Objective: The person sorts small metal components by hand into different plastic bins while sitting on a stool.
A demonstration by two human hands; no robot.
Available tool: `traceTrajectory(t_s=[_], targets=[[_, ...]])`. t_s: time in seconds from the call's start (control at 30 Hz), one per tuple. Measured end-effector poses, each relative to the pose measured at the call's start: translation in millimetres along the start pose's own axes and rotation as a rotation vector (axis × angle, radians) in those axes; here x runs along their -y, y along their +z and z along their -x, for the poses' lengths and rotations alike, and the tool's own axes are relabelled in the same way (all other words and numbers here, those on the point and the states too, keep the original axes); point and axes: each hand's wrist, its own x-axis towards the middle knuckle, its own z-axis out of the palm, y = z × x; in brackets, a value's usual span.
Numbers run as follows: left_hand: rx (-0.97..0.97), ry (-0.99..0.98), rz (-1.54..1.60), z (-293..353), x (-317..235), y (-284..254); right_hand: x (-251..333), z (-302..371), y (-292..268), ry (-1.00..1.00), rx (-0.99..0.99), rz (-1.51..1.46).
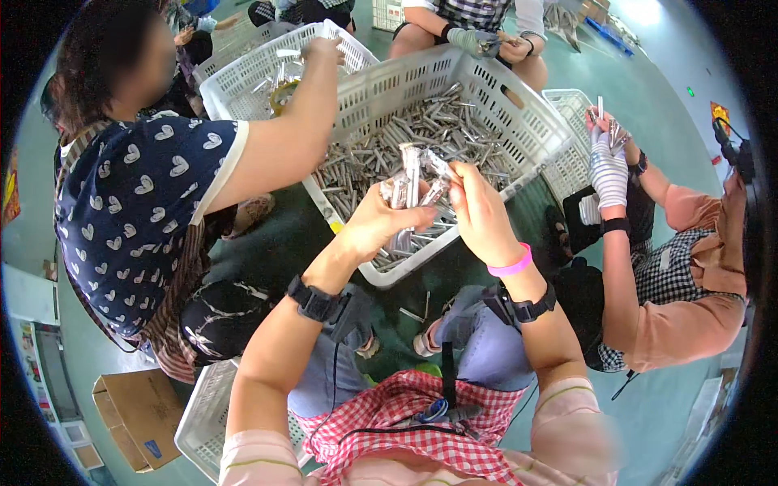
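Observation:
My left hand (369, 227) is closed around a bunch of shiny silver stick-shaped pieces (412, 174), their ends pointing up and outward. My right hand (486, 215) meets the bunch from the other side, its thumb and fingers pinched at the silver pieces there. Whether it grips one piece or more is hard to make out. Both hands are above the near part of a large white plastic crate (531, 130), where a heap of similar silver sticks (454, 121) lies.
At left, a person in a heart-print top (138, 202) reaches across a second white crate (231, 89). Another person's gloved hand (608, 174) holds silver pieces at right. Across the crate, someone's gloved hand (474, 40) is busy. A cardboard box (138, 417) stands lower left.

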Motion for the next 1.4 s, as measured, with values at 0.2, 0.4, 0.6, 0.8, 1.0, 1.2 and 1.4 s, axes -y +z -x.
traceTrajectory(t_s=[0.2,0.4,0.6,0.8,1.0,1.2,1.4], targets=[[0.215,-0.067,0.158,18,-26,9,10,-4,-31,0.372,0.276,-0.738],[0.415,-0.035,0.510,37,-22,20,33,-4,-35,0.668,0.283,-1.791],[0.195,0.176,0.599,41,-26,35,0,-9,-59,0.480,-0.051,-1.603],[-0.172,0.195,0.404,29,-19,28,28,5,-31,0.388,0.143,-0.922],[-0.122,0.140,0.376,29,-6,34,32,7,-11,0.316,0.194,-1.096],[0.001,0.084,0.472,40,-6,35,42,12,-10,0.348,0.219,-1.228],[-0.116,0.163,0.198,37,-17,39,40,4,-35,-0.068,-0.129,-0.459]])
